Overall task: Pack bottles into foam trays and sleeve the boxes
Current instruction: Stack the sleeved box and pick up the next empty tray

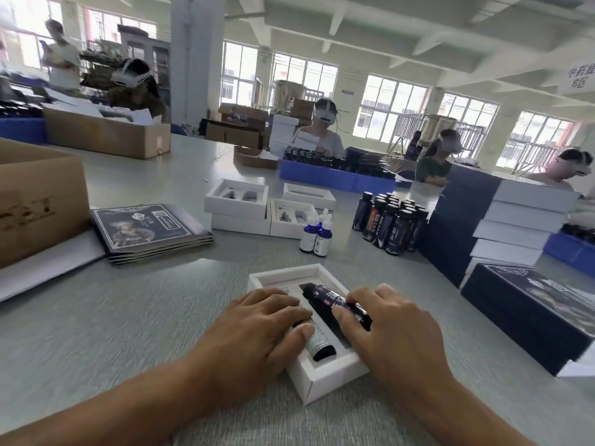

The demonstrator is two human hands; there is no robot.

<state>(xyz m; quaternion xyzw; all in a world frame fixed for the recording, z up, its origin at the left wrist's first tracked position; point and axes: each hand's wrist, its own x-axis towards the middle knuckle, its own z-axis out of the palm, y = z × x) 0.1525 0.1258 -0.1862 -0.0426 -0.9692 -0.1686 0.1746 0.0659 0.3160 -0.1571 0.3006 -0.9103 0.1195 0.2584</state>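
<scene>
The right hand (391, 323) curls thumb and fingers around a tall dark bottle (335, 304), which lies tilted over the right slot of the foam tray (314, 365), its far end down in the slot. The left hand (257, 323) lies flat with fingers nearly straight, pressing on a small dropper bottle (318, 342) that lies in the tray's left slot. The tray sits in a white box on the grey table (128, 317).

Beyond it stand three small blue dropper bottles (317, 235), upright and touching. Behind them are white boxes (238, 204) with bare foam inserts. To the right stands a cluster of tall dark bottles (391, 222), just beside stacked white and navy boxes (502, 226). On the left lies a pile of flat printed sleeves (148, 228), next to a cardboard carton (38, 201).
</scene>
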